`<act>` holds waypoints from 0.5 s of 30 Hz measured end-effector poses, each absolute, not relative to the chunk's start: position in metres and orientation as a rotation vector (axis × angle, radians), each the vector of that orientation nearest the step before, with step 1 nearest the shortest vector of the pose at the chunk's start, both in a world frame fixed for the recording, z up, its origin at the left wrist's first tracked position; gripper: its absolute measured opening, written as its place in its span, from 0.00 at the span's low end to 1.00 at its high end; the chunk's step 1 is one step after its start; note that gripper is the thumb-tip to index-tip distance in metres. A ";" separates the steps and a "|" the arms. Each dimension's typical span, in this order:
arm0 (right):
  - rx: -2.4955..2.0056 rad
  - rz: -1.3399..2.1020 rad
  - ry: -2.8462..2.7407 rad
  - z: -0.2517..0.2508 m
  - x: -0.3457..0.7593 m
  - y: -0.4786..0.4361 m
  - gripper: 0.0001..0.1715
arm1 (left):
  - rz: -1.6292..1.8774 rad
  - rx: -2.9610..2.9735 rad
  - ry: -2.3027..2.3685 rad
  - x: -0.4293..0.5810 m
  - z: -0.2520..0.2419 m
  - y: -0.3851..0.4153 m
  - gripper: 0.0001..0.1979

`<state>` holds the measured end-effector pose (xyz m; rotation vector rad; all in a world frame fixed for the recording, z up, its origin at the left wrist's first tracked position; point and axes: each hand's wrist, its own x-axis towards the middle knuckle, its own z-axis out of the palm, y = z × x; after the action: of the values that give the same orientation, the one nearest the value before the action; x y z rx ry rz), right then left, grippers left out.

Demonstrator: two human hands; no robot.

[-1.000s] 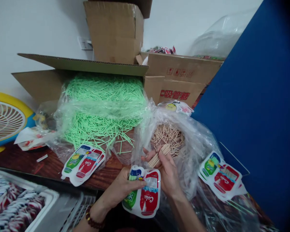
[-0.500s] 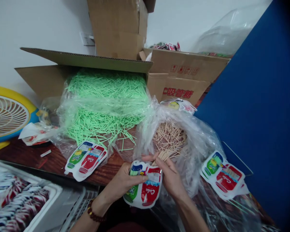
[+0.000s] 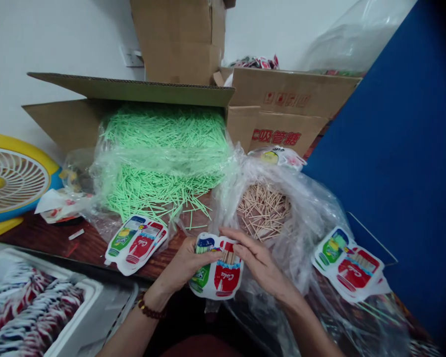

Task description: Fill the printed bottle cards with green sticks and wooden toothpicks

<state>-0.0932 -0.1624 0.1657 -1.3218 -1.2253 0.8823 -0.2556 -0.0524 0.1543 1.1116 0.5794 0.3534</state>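
Left hand [image 3: 188, 263] clamped on the bottle-shaped pouch [image 3: 213, 275], thumb across its upper edge, pouch held upright just below the chest line. Right hand [image 3: 260, 260] pinched on a tan stick bundle [image 3: 228, 257], long axis near vertical, lower ends in the red pocket mouth; right hand nearer. Tan stick heap [image 3: 263, 210] just beyond, green sticks [image 3: 163, 148] further left

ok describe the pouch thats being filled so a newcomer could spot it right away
Start at the big cardboard box of green sticks and come down to the two hands at the near table edge. Between them is a bottle-shaped double pouch, green and red. Unlike the pouches lying flat at either side, the left hand holds it while the right hand pushes tan sticks in.
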 end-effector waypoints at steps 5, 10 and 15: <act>-1.082 1.193 -0.878 0.147 -0.097 -0.158 0.20 | 0.391 1.066 0.586 -0.256 0.154 -0.050 0.06; -1.069 1.272 -0.640 0.144 -0.112 -0.157 0.20 | 0.419 1.017 0.599 -0.255 0.153 -0.050 0.07; -1.070 1.223 -0.554 0.150 -0.118 -0.155 0.19 | 0.375 1.030 0.611 -0.258 0.158 -0.051 0.12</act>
<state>-0.1179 -0.1548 0.1496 -1.0698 -0.5543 1.2234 -0.2576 -0.0514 0.1576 1.0299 0.6114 0.3747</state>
